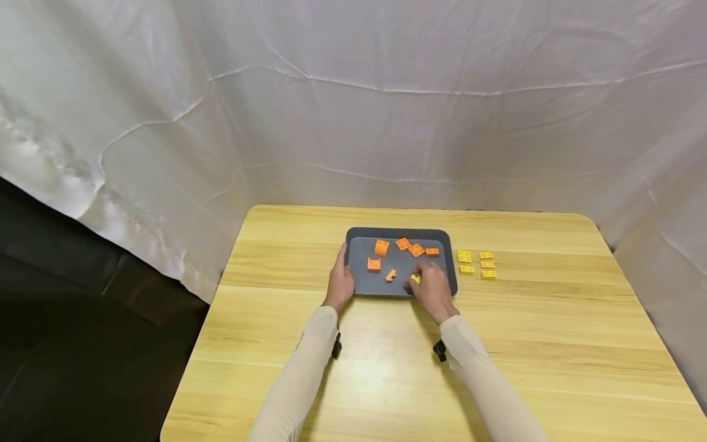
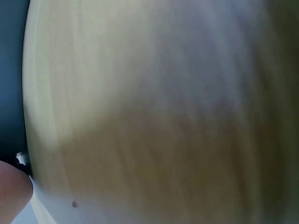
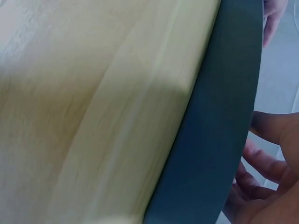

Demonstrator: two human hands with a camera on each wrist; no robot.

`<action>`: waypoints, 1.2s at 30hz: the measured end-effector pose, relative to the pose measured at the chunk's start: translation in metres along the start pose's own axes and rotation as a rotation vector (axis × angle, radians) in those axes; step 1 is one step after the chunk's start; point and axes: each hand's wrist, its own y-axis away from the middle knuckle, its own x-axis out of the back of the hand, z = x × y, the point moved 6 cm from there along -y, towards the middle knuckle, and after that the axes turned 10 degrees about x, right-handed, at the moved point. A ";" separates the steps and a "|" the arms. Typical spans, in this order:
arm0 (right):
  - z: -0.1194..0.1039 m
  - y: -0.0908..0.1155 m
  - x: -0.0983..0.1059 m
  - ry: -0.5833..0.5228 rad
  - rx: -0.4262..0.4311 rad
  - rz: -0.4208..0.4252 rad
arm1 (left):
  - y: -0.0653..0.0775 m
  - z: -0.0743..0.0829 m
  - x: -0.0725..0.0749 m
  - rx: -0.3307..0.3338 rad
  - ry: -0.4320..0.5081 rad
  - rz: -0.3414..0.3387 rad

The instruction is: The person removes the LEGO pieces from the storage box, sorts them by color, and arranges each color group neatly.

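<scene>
Yellow brick is pinched in the right hand, straight left hand leftward touching the tray; sorting probably needs lifting next.

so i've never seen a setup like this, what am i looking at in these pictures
No machine here: just a person's bare left hand and right hand. The wide picture comes from a camera on the head; the close ones come from cameras worn on each wrist. On the wooden table sits a grey tray holding orange bricks; yellow bricks lie to its right. The left hand touches the tray's left side; the right hand, over the tray, seems to pinch a yellow piece.
</scene>
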 end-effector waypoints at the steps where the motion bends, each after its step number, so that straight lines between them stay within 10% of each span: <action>1: 0.000 0.000 0.002 -0.004 0.005 0.012 | 0.000 0.000 0.000 0.000 0.003 -0.001; 36: 0.031 0.017 0.065 -0.050 0.056 0.347 | -0.003 -0.002 0.010 -0.009 -0.019 0.023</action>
